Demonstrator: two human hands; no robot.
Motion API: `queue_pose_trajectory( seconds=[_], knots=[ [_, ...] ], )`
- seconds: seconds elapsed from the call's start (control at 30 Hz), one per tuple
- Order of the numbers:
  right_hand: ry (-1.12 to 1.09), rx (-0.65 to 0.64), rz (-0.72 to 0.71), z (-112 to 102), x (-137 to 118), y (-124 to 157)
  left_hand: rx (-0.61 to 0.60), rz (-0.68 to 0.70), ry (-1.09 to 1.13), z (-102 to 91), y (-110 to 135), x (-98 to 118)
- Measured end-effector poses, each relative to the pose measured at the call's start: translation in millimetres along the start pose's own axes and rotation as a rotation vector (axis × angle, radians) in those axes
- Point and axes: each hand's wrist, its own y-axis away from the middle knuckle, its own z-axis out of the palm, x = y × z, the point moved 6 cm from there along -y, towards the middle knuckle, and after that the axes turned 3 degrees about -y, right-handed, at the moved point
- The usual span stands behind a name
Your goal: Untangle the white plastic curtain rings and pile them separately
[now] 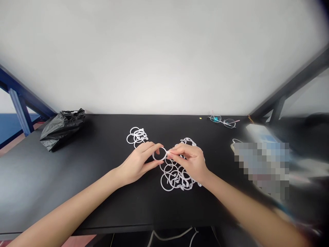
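Observation:
A thin white plastic ring (153, 157) with a small tab is held up between my two hands, over the black table (108, 202). My left hand (140, 159) pinches its left side between thumb and fingers. At the ring's right end, the fingertips of my right hand (189, 158) close on the small tab, which they partly hide. Below and behind my right hand lies a loose heap of similar white rings (168, 185). A smaller cluster of rings (131, 138) rests beyond my left hand, partly covered by it.
A crumpled black plastic bag (63, 128) sits at the back left. Eyeglasses (229, 123) lie near the wall at the back right, with a tiny yellow bit (200, 118) beside them. Blurred, pixelated items (262, 164) occupy the right side. Pale cables (172, 237) hang below the front edge.

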Motion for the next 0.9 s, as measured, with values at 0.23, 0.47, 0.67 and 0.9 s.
queue_pose_trajectory(
  seconds=[0.23, 0.47, 0.67, 0.9],
  knots=[
    [0.029, 0.083, 0.127, -11.9, 4.1, -5.0, 0.154, 0.066, -0.277, -7.8, 0.9, -8.9],
    [0.038, 0.232, 0.083, -23.2, -0.5, -8.3, 0.190, -0.139, -0.707, -34.6, 0.5, -47.3],
    [0.048, 0.230, 0.085, -21.0, 0.2, -5.2, 0.132, -0.267, -0.812, -40.9, 2.0, -66.3],
    [0.058, 0.240, 0.072, -22.8, 0.5, -5.4, 0.058, -0.329, -0.795, -34.4, 4.5, -72.9]
  ],
)
